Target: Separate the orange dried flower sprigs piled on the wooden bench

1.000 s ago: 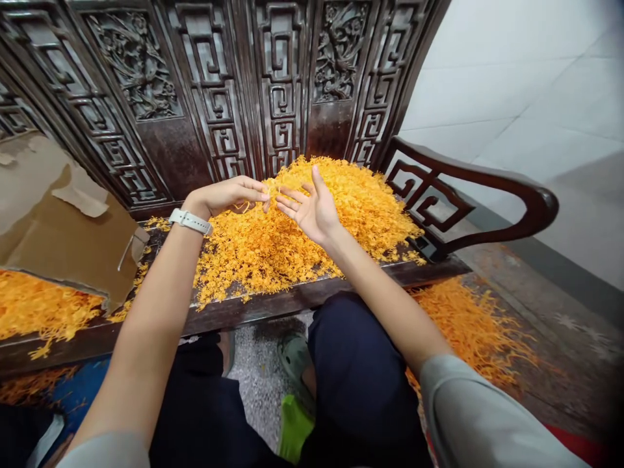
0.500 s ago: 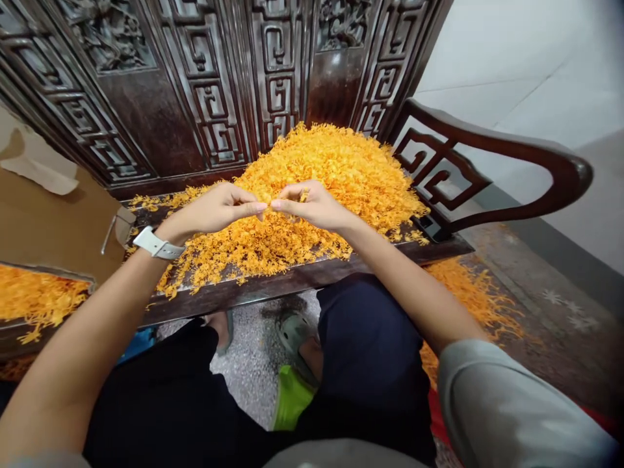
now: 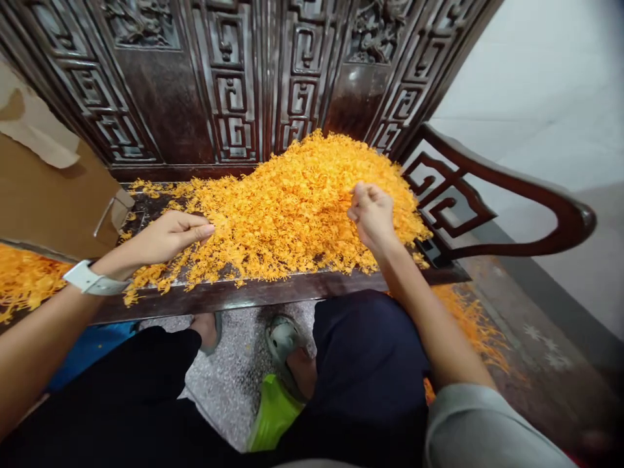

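Two grips on my feed: left hand (image 3: pixel 168 238) pinched closed at nine o'clock, right hand (image 3: pixel 375 214) curled closed at three, can't tell what's held, and a careless sweep could spill the orange pile (image 3: pixel 292 208) at twelve off the bench (image 3: pixel 258 294).

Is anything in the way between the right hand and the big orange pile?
Nothing that I can see. The right hand is by the right side of the orange pile; the cardboard box is off to the left.

There are three orange heaps (image 3: pixel 312 201) (image 3: pixel 26 276) (image 3: pixel 470 325), one carton (image 3: pixel 53 192), one bench (image 3: pixel 253 293), one wristband (image 3: pixel 92 279).
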The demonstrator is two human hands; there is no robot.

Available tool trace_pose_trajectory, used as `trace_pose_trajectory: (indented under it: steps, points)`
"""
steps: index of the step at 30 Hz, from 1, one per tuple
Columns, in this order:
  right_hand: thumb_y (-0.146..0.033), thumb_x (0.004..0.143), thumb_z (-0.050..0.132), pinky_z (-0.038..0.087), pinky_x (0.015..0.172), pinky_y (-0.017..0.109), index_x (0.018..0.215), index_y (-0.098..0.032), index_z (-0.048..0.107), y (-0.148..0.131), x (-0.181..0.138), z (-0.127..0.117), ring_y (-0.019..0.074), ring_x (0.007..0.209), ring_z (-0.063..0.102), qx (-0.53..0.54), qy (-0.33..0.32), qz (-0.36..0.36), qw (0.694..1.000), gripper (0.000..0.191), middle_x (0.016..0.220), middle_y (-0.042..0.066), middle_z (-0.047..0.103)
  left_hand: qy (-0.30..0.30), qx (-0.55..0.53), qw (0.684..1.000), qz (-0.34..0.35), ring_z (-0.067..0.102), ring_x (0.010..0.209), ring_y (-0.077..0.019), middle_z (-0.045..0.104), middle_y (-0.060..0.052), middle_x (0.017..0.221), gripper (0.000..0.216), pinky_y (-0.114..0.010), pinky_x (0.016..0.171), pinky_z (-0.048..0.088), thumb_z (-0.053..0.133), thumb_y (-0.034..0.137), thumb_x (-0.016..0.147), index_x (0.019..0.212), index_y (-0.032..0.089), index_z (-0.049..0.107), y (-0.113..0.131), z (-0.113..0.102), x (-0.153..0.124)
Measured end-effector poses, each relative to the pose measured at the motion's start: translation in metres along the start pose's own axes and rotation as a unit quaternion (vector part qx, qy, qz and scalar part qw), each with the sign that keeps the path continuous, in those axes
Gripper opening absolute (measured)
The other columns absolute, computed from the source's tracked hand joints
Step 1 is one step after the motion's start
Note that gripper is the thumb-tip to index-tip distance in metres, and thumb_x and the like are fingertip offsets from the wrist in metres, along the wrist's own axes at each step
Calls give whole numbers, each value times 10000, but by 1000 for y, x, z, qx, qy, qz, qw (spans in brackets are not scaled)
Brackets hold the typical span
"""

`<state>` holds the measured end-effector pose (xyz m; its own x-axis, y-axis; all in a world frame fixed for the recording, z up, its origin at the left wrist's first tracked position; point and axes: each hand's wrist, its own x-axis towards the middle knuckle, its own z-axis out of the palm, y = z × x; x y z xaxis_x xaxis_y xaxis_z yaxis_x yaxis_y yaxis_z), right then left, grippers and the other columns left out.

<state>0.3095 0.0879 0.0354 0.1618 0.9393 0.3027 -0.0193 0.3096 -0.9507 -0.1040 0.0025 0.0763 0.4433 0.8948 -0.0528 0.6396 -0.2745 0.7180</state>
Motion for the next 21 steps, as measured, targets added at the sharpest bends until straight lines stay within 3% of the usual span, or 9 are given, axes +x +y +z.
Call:
trace_pose_trajectory:
  steps: [3, 5, 7, 11, 12, 14, 17, 19, 21]
  points:
    - [-597, 809, 878, 360, 495, 251, 906, -212, 695, -12, -14, 9, 98, 547, 441, -75, -209, 4, 975, 437, 655, -29, 507, 18, 0, 1000, -17, 323, 547, -107, 375, 29, 566, 486, -264, 526, 294, 596, 567, 972, 657, 197, 600, -15, -9, -14]
    - [-673, 816, 839, 467, 564, 280, 1069, -230, 722, -20, -10, 20, 154, 683, 586, -65, -253, -21, 965, 524, 826, 34, 638, 26, 10, 1000, -10, 345, 528, -118, 414, 20, 545, 452, -276, 521, 313, 598, 553, 963, 687, 203, 668, -12, -10, -20]
    - [-793, 858, 707, 569, 689, 352, 1312, -283, 651, -22, 1, 32, 235, 936, 680, -42, -185, -25, 982, 685, 1154, 104, 682, 38, 22, 999, 1, 376, 516, -123, 460, 14, 538, 436, -281, 524, 334, 587, 532, 966, 694, 205, 684, -1, -9, -25]
    - [-805, 864, 660, 580, 983, 476, 1590, -295, 405, -19, -4, 67, 310, 1331, 576, -70, 2, -4, 998, 923, 1656, 177, 383, 60, 97, 993, 24, 405, 492, -114, 473, 22, 512, 464, -274, 544, 347, 527, 493, 1013, 678, 194, 646, 24, -5, -40]
    - [-773, 869, 679, 568, 1011, 474, 1566, -265, 445, -20, -17, 79, 303, 1325, 577, -71, -20, -13, 997, 894, 1648, 183, 401, 60, 133, 989, 31, 409, 484, -112, 472, 24, 505, 478, -276, 553, 345, 509, 481, 1029, 669, 193, 633, 30, -3, -45]
    - [-710, 929, 658, 575, 968, 432, 1425, -220, 593, -26, -54, 105, 266, 1207, 636, -54, -172, -42, 983, 701, 1476, 164, 588, 55, 226, 971, 48, 438, 484, -119, 515, 13, 521, 470, -288, 575, 337, 491, 448, 1049, 688, 192, 648, 41, 2, -53]
    - [-591, 1018, 637, 548, 824, 338, 1259, -213, 703, -42, -102, 138, 190, 959, 674, -48, -414, -95, 904, 453, 1147, 88, 735, 59, 380, 921, 65, 526, 547, -163, 643, -40, 635, 358, -310, 583, 303, 493, 343, 1031, 817, 197, 740, 57, 14, -61]
    - [-521, 1062, 606, 502, 771, 307, 1111, -194, 737, -52, -115, 148, 151, 823, 649, -50, -471, -161, 866, 356, 971, 47, 741, 69, 448, 888, 79, 556, 577, -188, 675, -60, 680, 311, -317, 571, 266, 488, 270, 1009, 915, 205, 777, 65, 23, -64]
    - [-497, 1096, 555, 463, 722, 295, 937, -182, 722, -59, -116, 147, 130, 726, 607, -39, -453, -210, 865, 391, 816, 20, 696, 75, 464, 876, 106, 563, 581, -192, 669, -52, 672, 311, -320, 564, 246, 481, 260, 1027, 943, 221, 778, 73, 32, -66]
